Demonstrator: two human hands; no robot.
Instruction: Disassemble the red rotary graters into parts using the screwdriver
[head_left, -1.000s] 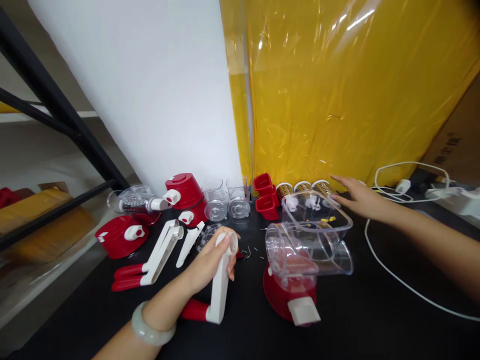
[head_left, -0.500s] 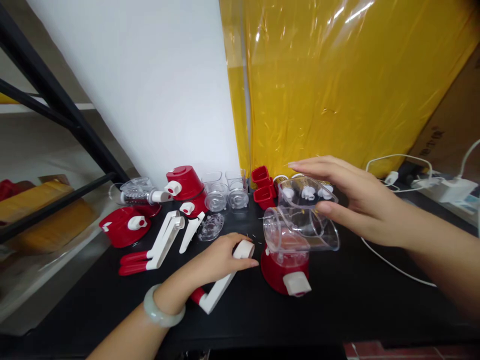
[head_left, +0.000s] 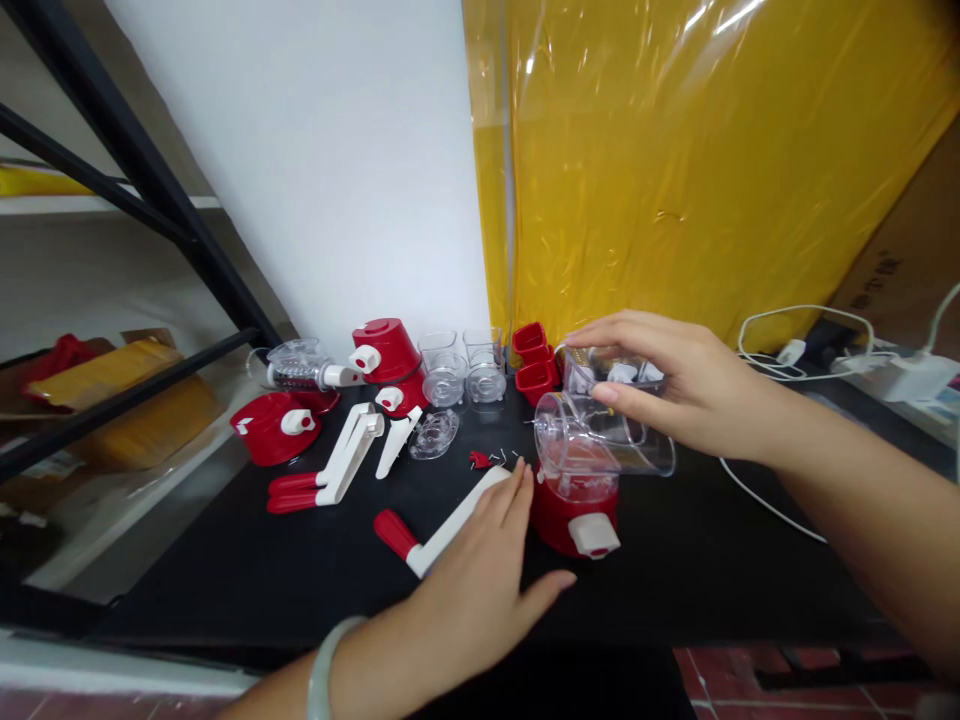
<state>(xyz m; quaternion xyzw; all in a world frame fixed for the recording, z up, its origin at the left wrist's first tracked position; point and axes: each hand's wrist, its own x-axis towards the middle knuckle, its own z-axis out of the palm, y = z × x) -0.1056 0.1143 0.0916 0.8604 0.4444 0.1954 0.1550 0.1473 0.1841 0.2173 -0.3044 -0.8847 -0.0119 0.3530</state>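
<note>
A rotary grater stands on the black table, with a clear plastic hopper and barrel (head_left: 600, 432) on a red base (head_left: 576, 515). A white lever (head_left: 594, 534) sticks out of the base at the front. My right hand (head_left: 675, 385) spans the hopper's top, its thumb on the near side and its fingers along the far side. Beside the base is my left hand (head_left: 480, 570), fingers stretched toward the base's left side and thumb spread, with nothing seen in it. Partly under that hand lies a white crank handle (head_left: 450, 530) with a red grip.
On the left stand more red bases (head_left: 274, 428), white crank handles (head_left: 349, 455) and clear parts (head_left: 435, 435). Farther back are red pushers (head_left: 536, 362). Small screws and red bits (head_left: 481, 459) lie mid-table. A white cable (head_left: 772, 510) runs at right, near a power strip (head_left: 900, 375).
My left hand has let go of the crank handle and moved right and nearer to me, toward the base. My right hand has lowered from above the hopper onto its top. The view has shifted slightly.
</note>
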